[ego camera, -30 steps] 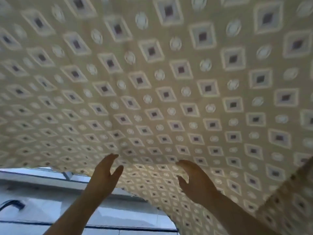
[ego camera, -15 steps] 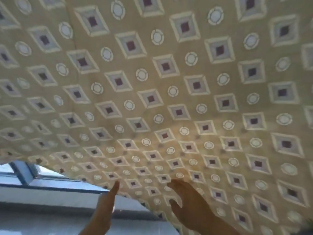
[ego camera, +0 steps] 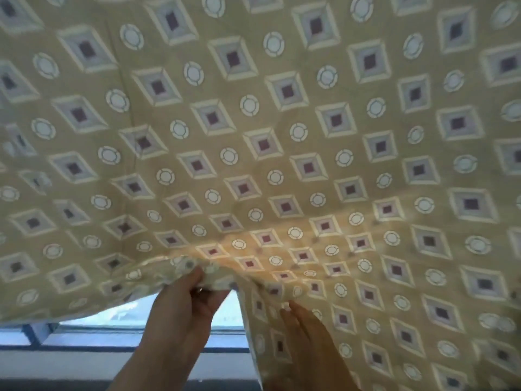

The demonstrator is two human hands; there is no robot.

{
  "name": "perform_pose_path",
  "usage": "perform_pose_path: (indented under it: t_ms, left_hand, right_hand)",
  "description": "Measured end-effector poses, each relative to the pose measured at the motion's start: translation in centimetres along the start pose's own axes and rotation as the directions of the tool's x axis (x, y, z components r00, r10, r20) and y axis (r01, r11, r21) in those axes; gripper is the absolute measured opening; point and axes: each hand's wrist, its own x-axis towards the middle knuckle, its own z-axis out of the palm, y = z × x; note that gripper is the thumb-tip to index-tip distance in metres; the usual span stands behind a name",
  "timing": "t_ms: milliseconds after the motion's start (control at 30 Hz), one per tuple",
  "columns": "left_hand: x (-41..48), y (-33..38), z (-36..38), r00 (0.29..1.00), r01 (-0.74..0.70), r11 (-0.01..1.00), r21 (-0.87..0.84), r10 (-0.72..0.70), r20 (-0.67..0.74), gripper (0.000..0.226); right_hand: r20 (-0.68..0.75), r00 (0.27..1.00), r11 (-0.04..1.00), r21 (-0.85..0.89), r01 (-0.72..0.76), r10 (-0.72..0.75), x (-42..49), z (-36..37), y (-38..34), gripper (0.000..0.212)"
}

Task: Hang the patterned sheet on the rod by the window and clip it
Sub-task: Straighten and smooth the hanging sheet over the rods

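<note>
Tan sheet [ego camera: 282, 136] edge, earlier untouched, now pinched by left-hand fingers [ego camera: 194, 280]; right-hand fingers [ego camera: 293, 309] straight.

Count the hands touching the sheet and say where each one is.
2. The left hand grips the bunched edge of the sheet at bottom center, in front of the window. The right hand is just to its right, fingers flat against the hanging cloth.

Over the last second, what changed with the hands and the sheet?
The left hand, open under the sheet's edge before, now pinches that edge, bunching it. The sheet has come lower over the view. The right hand stays open against the cloth. The window still shows below.
</note>
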Motion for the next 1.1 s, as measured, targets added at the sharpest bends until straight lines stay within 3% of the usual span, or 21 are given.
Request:
perform_pose_path:
  t_ms: [33,133,167,233,267,333,433,533,600,667,700,733,833,867,900,1000,1067,1100]
  left_hand:
    - [-0.2,1.0,1.6,1.0,-0.014,1.0,-0.028,0.014,0.014,0.019]
    - [-0.7,3.5,6.2,0.997,-0.064,0.993,-0.102,0.068,0.044,0.018]
    - [-1.1,4.3,7.6,0.995,-0.075,0.989,-0.127,0.082,0.058,0.018]
    - [-1.9,5.8,10.0,0.989,-0.086,0.984,-0.158,0.103,0.105,0.019]
    - [-2.2,6.6,11.0,0.985,-0.099,0.983,-0.157,0.119,0.124,0.02]
    - [-2.5,8.4,12.4,0.979,-0.118,0.983,-0.144,0.139,0.146,0.02]
    - [-2.7,10.9,12.9,0.977,-0.131,0.99,-0.049,0.138,0.161,0.016]
    - [-3.7,13.1,13.1,0.958,-0.16,0.985,0.064,0.139,0.25,0.019]
    - [-4.9,14.7,13.7,0.941,-0.145,0.988,0.057,0.12,0.316,0.028]
    - [-6.0,16.0,14.7,0.916,-0.087,0.996,-0.019,0.087,0.391,0.037]
    - [-6.4,16.6,15.2,0.901,-0.056,0.997,-0.059,0.076,0.428,0.038]
    - [-6.8,17.2,15.6,0.887,-0.04,0.995,-0.086,0.075,0.455,0.036]
    - [-7.3,19.2,16.3,0.863,-0.106,0.988,-0.111,0.147,0.483,0.022]
    - [-7.4,20.0,16.2,0.855,-0.127,0.983,-0.131,0.176,0.487,0.021]
    - [-7.4,20.9,16.1,0.844,-0.136,0.978,-0.161,0.199,0.498,0.023]
    - [-7.4,22.6,16.6,0.82,-0.114,0.953,-0.281,0.25,0.515,0.03]
    - [-7.7,23.0,17.4,0.827,-0.085,0.93,-0.357,0.265,0.495,0.027]
    - [-7.9,23.0,17.7,0.831,-0.077,0.925,-0.372,0.266,0.488,0.026]
  right_hand:
    - [-0.018,1.0,1.0,0.025,-0.004,0.005,0.1,-0.2,-0.4,0.058]
    - [-0.017,0.998,0.99,0.127,-0.053,0.056,1.4,-2.3,-2.5,0.099]
    - [-0.033,0.998,0.994,0.098,-0.047,0.05,2.2,-3.3,-3.2,0.095]
    - [-0.113,0.992,0.997,0.069,-0.047,0.055,4.0,-6.2,-4.5,0.044]
    - [-0.161,0.985,0.995,0.085,-0.055,0.068,4.9,-7.9,-4.9,0.029]
    - [-0.201,0.974,0.991,0.111,-0.078,0.099,6.9,-11.1,-5.1,0.023]
    - [-0.313,0.935,0.956,0.283,-0.076,0.167,10.2,-16.9,-5.6,0.033]
    - [-0.465,0.885,0.977,0.182,0.11,-0.014,14.0,-21.3,-7.8,0.038]
    - [-0.353,0.92,0.973,0.087,0.216,-0.172,15.7,-21.6,-10.1,0.06]
    - [-0.239,0.918,0.945,-0.157,0.286,-0.317,17.4,-20.3,-11.4,0.1]
    - [-0.21,0.914,0.925,-0.242,0.294,-0.346,18.3,-19.7,-11.9,0.11]
    - [-0.207,0.906,0.905,-0.3,0.301,-0.369,19.4,-19.2,-12.3,0.108]
    - [-0.26,0.819,0.825,-0.414,0.385,-0.512,22.7,-19.9,-12.6,0.063]
    - [-0.28,0.792,0.805,-0.443,0.395,-0.543,23.4,-20.5,-12.4,0.058]
    - [-0.262,0.798,0.8,-0.452,0.395,-0.543,23.8,-20.9,-12.6,0.067]
    - [-0.129,0.914,0.843,-0.452,0.29,-0.384,24.0,-20.4,-14.6,0.119]
    - [-0.154,0.939,0.852,-0.485,0.199,-0.306,24.2,-19.4,-15.9,0.121]
    - [-0.18,0.937,0.854,-0.487,0.18,-0.3,24.7,-19.2,-16.2,0.111]
